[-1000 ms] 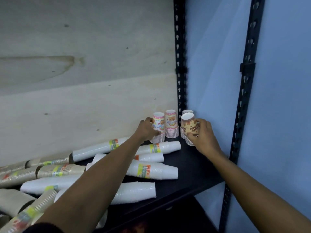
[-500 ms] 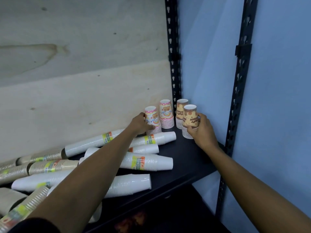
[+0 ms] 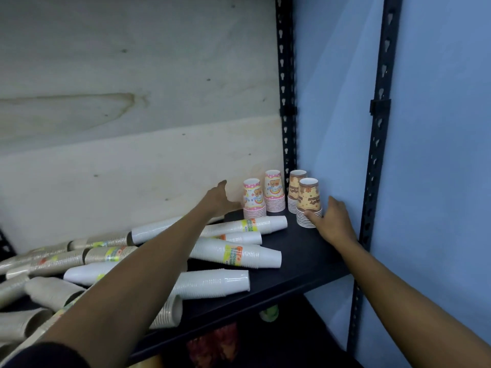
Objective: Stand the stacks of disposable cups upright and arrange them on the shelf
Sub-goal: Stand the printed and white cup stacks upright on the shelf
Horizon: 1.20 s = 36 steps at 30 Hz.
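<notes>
1. Left hand [image 3: 218, 200] reaches toward the back right corner of the dark shelf [image 3: 305, 258], fingers spread and loose with the thumb raised; it grips nothing, and its fingertips lie just beside the base of the front pink cup stack [image 3: 253, 199].
2. Right hand [image 3: 333, 221] rests at the right side of the shelf, fingers loosened; its fingertips touch the lower rims of the front brown cup stack [image 3: 309, 203] without closing around it.
3. Four short stacks stand upright in the corner: the front pink one, a second pink stack [image 3: 274, 191] behind it, the front brown one, and a second brown stack [image 3: 294, 191] behind that, next to the black slotted upright [image 3: 286, 102].
4. Long sleeves of white cups [image 3: 239, 252] lie on their sides across the middle of the shelf, some resting on others, each with a coloured label band.
5. Further left, sleeves of beige cups [image 3: 106, 254] also lie flat, piled toward the shelf's left end.
6. One white sleeve [image 3: 212, 284] lies near the front edge, partly hidden by the left forearm.
7. Pale plywood [image 3: 132, 102] backs the shelf; a blue wall [image 3: 438, 155] stands to the right.
</notes>
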Each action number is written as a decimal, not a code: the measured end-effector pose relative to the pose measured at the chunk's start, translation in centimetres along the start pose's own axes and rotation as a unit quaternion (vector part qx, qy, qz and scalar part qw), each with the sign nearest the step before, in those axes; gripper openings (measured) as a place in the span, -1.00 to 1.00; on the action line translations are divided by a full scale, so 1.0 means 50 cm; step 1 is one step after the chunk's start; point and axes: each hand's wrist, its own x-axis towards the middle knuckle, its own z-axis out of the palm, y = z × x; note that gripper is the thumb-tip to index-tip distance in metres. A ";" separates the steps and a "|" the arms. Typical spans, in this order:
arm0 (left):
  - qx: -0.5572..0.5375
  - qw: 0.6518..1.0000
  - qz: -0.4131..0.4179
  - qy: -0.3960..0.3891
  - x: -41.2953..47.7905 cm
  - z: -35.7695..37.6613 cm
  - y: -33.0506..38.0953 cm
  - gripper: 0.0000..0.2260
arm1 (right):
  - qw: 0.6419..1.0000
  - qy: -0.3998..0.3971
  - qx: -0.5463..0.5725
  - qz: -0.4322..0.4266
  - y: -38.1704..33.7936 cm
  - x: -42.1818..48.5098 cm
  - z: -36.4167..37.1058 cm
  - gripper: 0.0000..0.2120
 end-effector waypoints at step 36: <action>0.193 0.949 0.104 -0.226 0.016 0.006 -0.030 -0.58 | 0.918 -0.332 0.059 -0.209 -0.116 -0.040 0.117 -0.58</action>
